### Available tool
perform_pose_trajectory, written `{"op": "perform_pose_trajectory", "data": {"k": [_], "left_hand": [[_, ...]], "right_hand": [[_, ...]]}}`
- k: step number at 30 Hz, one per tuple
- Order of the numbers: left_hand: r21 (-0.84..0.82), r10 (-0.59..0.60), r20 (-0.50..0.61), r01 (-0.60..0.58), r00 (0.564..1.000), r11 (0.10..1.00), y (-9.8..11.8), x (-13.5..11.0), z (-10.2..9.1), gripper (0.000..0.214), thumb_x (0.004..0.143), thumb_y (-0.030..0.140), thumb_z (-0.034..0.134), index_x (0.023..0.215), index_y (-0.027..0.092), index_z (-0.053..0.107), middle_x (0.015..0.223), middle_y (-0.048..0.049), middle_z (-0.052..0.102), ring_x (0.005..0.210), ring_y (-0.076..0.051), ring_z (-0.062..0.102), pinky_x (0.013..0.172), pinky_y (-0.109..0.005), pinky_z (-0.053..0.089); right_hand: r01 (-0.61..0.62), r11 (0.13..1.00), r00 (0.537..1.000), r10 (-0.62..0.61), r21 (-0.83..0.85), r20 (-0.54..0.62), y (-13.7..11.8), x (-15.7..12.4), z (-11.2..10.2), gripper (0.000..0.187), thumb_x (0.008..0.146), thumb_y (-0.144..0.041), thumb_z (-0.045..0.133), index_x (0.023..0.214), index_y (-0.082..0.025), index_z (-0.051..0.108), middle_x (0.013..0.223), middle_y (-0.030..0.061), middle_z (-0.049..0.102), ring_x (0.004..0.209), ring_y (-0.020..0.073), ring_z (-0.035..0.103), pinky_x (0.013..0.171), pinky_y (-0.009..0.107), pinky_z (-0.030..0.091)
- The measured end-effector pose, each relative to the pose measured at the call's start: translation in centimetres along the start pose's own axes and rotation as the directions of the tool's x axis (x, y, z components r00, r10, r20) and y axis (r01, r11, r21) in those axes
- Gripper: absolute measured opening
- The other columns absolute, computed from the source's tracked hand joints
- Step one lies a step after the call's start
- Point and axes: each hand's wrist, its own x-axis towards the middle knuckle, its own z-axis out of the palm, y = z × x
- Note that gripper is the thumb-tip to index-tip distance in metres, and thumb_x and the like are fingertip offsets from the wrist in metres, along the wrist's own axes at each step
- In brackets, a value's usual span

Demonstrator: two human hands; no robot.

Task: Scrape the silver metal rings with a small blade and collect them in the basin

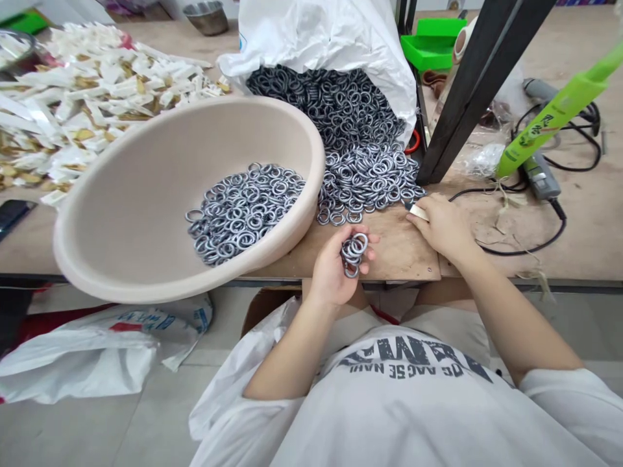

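Palm up at the front edge of the bench (403,259), our left hand (335,266) is cupped, its fingers half curled around a small stack of grey rings (354,253). We cannot tell whether the back of it rests on the wood. Just to its right and a little farther in, our right hand (445,224) is closed, thumb and fingers pinching a small white tool (418,211) with a dark tip. That tip points left, close beside the right end of a loose pile (370,178) of the same rings.

The pile lies on the bench beyond our left hand, apart from its fingers, with a few flat strays along its near edge. To our left stands a wide beige basin (121,214), tipped toward us, more rings (248,211) heaped in its right half. Behind the pile, a white bag (321,39) lies with its mouth toward us, full of darker-looking rings that spill into the pile. A black post (462,97) slants up at right.
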Motion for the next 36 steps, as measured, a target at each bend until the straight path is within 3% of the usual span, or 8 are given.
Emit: {"op": "perform_pose_trajectory", "data": {"k": [7, 14, 19, 21, 24, 27, 30, 36], "left_hand": [[-0.064, -0.066, -0.024, 0.065, 0.997, 0.996, 0.7, -0.1, 1.0, 0.031, 0.08, 0.037, 0.077, 0.085, 0.018, 0.054, 0.078, 0.0018, 0.066, 0.053, -0.006, 0.059, 0.036, -0.013, 0.033], [0.019, 0.036, -0.016, -0.036, 0.999, 0.999, 0.2, -0.1, 1.1, 0.036, 0.077, 0.039, 0.081, 0.082, 0.018, 0.053, 0.066, 0.007, 0.05, 0.046, -0.002, 0.042, 0.036, -0.012, 0.021], [0.119, 0.08, -0.049, -0.073, 0.996, 0.99, -0.4, 0.1, 1.4, 0.039, 0.08, 0.051, 0.075, 0.078, 0.018, 0.056, 0.063, 0.0059, 0.047, 0.045, -0.004, 0.036, 0.038, -0.015, 0.019], [0.217, 0.136, -0.039, -0.125, 0.99, 0.968, -0.8, 0.4, 1.4, 0.039, 0.083, 0.054, 0.072, 0.079, 0.018, 0.058, 0.062, 0.0052, 0.048, 0.046, -0.005, 0.035, 0.04, -0.017, 0.02], [0.427, 0.225, 0.054, -0.226, 0.973, 0.876, -1.5, 0.7, 1.6, 0.038, 0.09, 0.056, 0.064, 0.087, 0.018, 0.064, 0.064, 0.0035, 0.052, 0.051, -0.007, 0.038, 0.046, -0.02, 0.028], [0.572, 0.287, 0.178, -0.336, 0.941, 0.748, -2.2, 0.9, 2.0, 0.036, 0.095, 0.053, 0.057, 0.095, 0.018, 0.066, 0.07, 0.0019, 0.055, 0.06, -0.009, 0.043, 0.056, -0.022, 0.035], [0.59, 0.374, 0.201, -0.417, 0.905, 0.691, -2.6, 1.0, 2.4, 0.034, 0.097, 0.05, 0.056, 0.092, 0.018, 0.065, 0.072, 0.0012, 0.055, 0.067, -0.011, 0.046, 0.064, -0.023, 0.038], [0.414, 0.444, 0.081, -0.435, 0.893, 0.799, -3.2, 1.1, 2.2, 0.035, 0.095, 0.052, 0.059, 0.085, 0.019, 0.064, 0.076, 0.0004, 0.056, 0.068, -0.011, 0.047, 0.064, -0.022, 0.04]], "right_hand": [[-0.042, 0.999, 0.999, 0.041, -0.015, -0.034, 0.8, 0.3, 0.2, 0.025, 0.093, -0.04, 0.064, 0.104, -0.019, 0.071, 0.103, 0.012, 0.065, 0.09, 0.0291, 0.062, 0.072, 0.037, 0.04], [-0.137, 0.99, 0.988, 0.138, 0.023, -0.073, 1.3, 0.4, -0.5, 0.03, 0.09, -0.037, 0.066, 0.111, -0.017, 0.072, 0.108, 0.0153, 0.068, 0.093, 0.0311, 0.064, 0.076, 0.04, 0.043], [-0.052, 0.964, 0.997, 0.064, 0.26, -0.039, 1.2, 0.2, -0.4, 0.02, 0.086, -0.034, 0.07, 0.098, -0.019, 0.073, 0.095, 0.009, 0.072, 0.089, 0.027, 0.064, 0.077, 0.038, 0.044], [-0.088, 0.867, 0.992, 0.124, 0.49, -0.041, 0.7, 0.0, -0.3, 0.019, 0.083, -0.035, 0.073, 0.096, -0.02, 0.072, 0.089, 0.0051, 0.071, 0.082, 0.0229, 0.063, 0.074, 0.036, 0.046], [-0.127, 0.546, 0.982, 0.188, 0.828, 0.027, -1.0, -0.8, -0.2, 0.025, 0.078, -0.037, 0.079, 0.095, -0.02, 0.07, 0.081, 0.0004, 0.068, 0.07, 0.0155, 0.058, 0.064, 0.029, 0.045], [-0.093, 0.299, 0.972, 0.234, 0.95, 0.021, -3.7, -1.9, -0.1, 0.032, 0.074, -0.041, 0.084, 0.092, -0.021, 0.067, 0.079, -0.0019, 0.065, 0.061, 0.0107, 0.052, 0.055, 0.025, 0.042], [-0.054, 0.173, 0.959, 0.285, 0.983, 0.003, -6.3, -3.2, 0.0, 0.031, 0.076, -0.042, 0.084, 0.086, -0.022, 0.063, 0.077, -0.003, 0.063, 0.059, 0.0097, 0.053, 0.052, 0.024, 0.045], [-0.063, 0.1, 0.97, 0.241, 0.993, 0.038, -8.7, -5.1, 0.1, 0.032, 0.08, -0.041, 0.082, 0.102, -0.024, 0.066, 0.086, -0.0006, 0.067, 0.07, 0.013, 0.063, 0.064, 0.027, 0.056]]}}
